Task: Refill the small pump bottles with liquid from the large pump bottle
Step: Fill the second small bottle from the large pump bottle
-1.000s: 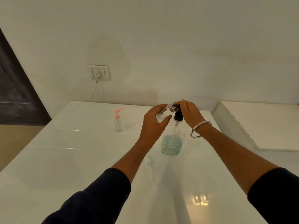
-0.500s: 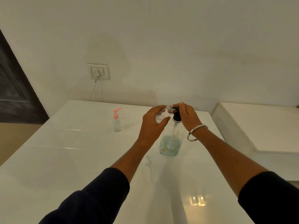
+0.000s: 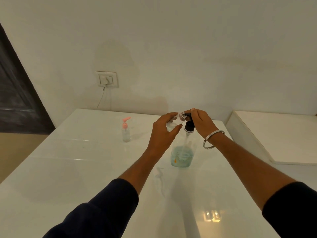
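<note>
Clear plastic showed between the fingers of the left hand (image 3: 163,133), which was wrapped around an uncapped small bottle (image 3: 173,121) held tilted, its threaded neck against the black pump head (image 3: 189,125) of the large pump bottle (image 3: 182,152). Most of the small bottle was hidden behind the palm. The right hand (image 3: 202,122) lay curled over the pump head, covering its spout; a metal bangle (image 3: 212,139) circled that wrist. Whether liquid was passing could not be made out. The large bottle stood toward the table's (image 3: 68,169) far right corner, blue-green liquid low in its base. A second small pump bottle (image 3: 126,130) with a pink pump stood upright near the far edge, well left of the hands. Compared with a second before, both hands kept the same grip; only the view had shifted slightly.
</note>
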